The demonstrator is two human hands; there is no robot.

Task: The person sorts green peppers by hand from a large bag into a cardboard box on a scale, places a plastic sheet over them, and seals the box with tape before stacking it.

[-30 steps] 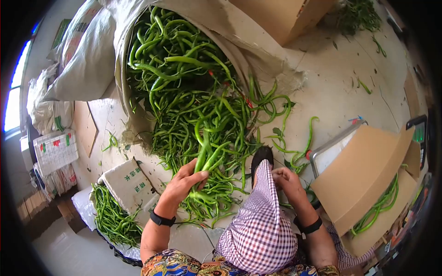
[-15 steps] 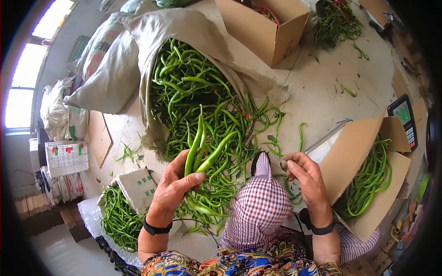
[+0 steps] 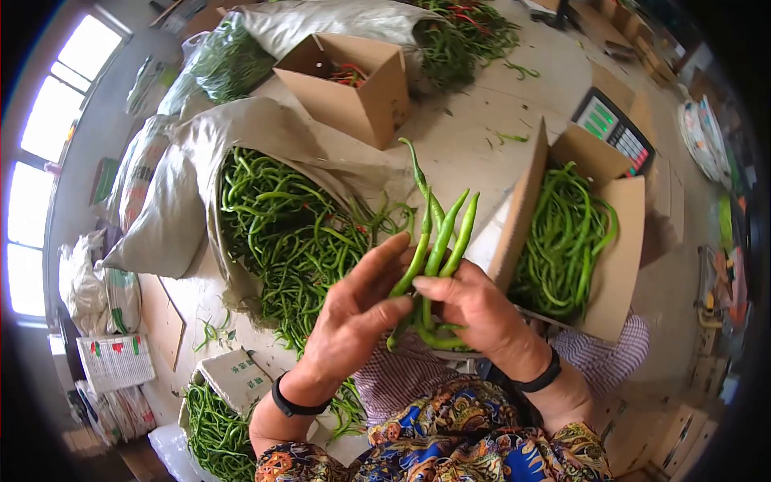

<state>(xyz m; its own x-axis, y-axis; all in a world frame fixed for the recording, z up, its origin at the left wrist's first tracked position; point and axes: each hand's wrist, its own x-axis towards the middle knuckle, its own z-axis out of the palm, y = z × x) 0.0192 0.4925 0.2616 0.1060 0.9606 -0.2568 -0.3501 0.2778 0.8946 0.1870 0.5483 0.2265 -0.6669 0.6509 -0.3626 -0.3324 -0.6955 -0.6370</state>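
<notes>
A small bunch of long green chili peppers (image 3: 439,245) stands up between my two hands, tips fanned upward and lower ends curling below the fingers. My right hand (image 3: 482,317) is closed on the bunch, its thumb pressed across the front. My left hand (image 3: 345,325) curves around the bunch from the other side, thumb and fingers on the leftmost peppers; its inner fingers are partly hidden. Right of my hands, an open cardboard box (image 3: 622,249) holds many green chili peppers (image 3: 562,241). On the left, a large woven sack (image 3: 210,201) spills a heap of chili peppers (image 3: 281,217).
A digital scale (image 3: 614,128) sits behind the box. Farther back stand a second cardboard box (image 3: 345,100) with red peppers and another pile of peppers (image 3: 466,40). At lower left, a white foam lid (image 3: 234,377) lies beside a container of peppers (image 3: 215,434).
The view has turned to the right. My right hand has come over to the left hand and taken hold of the bunch, which is now nearer the cardboard box.
</notes>
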